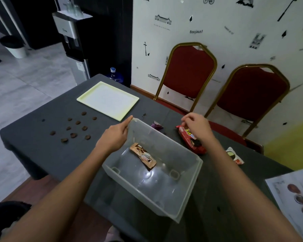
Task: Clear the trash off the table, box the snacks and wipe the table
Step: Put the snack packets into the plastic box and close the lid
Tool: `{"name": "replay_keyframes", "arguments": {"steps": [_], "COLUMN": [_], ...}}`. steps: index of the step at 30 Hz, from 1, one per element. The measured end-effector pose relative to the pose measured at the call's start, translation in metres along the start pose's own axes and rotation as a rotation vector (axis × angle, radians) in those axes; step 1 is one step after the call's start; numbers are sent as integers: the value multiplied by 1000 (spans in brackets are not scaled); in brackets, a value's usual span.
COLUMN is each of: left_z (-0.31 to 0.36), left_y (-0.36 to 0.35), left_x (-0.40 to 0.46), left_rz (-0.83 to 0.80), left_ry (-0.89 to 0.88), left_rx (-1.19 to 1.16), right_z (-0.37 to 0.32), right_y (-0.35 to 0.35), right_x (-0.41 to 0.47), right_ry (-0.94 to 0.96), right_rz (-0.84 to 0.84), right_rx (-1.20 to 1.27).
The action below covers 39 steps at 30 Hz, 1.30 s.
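**A:** Start with the biggest thing. What's there?

**B:** A table (pixel 42 149) under a dark grey cloth fills most of the view. Two red chairs (pixel 189 74) with gold frames stand at about one o'clock, against a white wall with black drawings.

**A:** And on the table?

**B:** A clear plastic box (pixel 182 193) sits dead centre, tilted, its open top toward the camera. At eleven o'clock from it lies a pale yellow tray (pixel 84 98), flat on the cloth, near the box's far corner but apart from it.

**A:** The hands?

**B:** The left hand (pixel 114 135) grips the box's far left rim at ten o'clock, fingers curled over the edge. The right hand (pixel 198 126) is at one o'clock, just outside the box, its fingertips pinching the top end of a red snack packet (pixel 191 140) that lies beside the right wall.

**A:** Anything boxed yet?

**B:** One brown snack packet (pixel 143 155) lies inside, against the far wall.

**A:** Other snacks?

**B:** A white and green packet (pixel 233 154) at three o'clock, partly hidden by the right forearm, and a small purple wrapper (pixel 157 125) at twelve, just behind the box.

**A:** And the trash?

**B:** Brown scraps (pixel 73 127) scattered at nine to ten o'clock, left of the box. I can't tell what they are. Printed sheets (pixel 290 193) lie at four o'clock on the table's edge.
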<state>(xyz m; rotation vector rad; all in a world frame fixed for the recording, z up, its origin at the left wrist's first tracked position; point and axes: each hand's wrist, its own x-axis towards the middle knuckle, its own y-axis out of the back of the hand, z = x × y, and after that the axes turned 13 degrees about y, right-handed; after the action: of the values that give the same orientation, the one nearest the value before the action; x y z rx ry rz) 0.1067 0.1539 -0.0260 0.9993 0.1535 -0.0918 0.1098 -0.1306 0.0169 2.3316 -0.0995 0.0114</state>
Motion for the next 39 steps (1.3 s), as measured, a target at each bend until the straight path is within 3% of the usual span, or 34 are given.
{"name": "replay_keyframes", "arguments": {"steps": [1,5,7,10,14,16,18,21,23,25,27,31,36,39], "left_z": [-1,-8,-10,-20,-24,-23,-23,-20,-19,-20,-20,-17,-21,-21], "left_y": [0,10,15,17,12,13,14,17,20,21,21,19,15,13], "left_x": [1,3,-2,-11,-14,-14,-16,-19,-20,-22,-24,-26,-23,-20], "left_rz": [-12,-167,-213,-157,-108,-90,-86,-92,-89,-87,-77,-35,-5,4], "left_ry": [6,33,24,8,17,13,5,-13,-28,-36,-43,-52,-63,-65], "left_rx": [-13,-135,-5,99,76,59,39,-7,-48,-66,-50,-8,17,16], "right_z": [23,94,105,108,80,42,-2,-57,-73,-73,-69,-64,-66,-73], "right_y": [-1,-30,-40,-45,-26,-6,14,25,5,-35,-80,-140,-130,-84], "right_x": [10,21,17,17,18,15,0,-40,-62,-75,-82,-86,-68,-30], "right_ry": [-53,-295,-298,-238,-287,-204,-76,56,108,166,192,256,209,138], "right_rz": [12,-277,-251,-153,105,125,-8,-435,-715,-865,-828,-698,-760,-328], "right_rx": [-129,-465,-473,-488,-122,116,304,326,111,-190,-365,-444,-284,73]}}
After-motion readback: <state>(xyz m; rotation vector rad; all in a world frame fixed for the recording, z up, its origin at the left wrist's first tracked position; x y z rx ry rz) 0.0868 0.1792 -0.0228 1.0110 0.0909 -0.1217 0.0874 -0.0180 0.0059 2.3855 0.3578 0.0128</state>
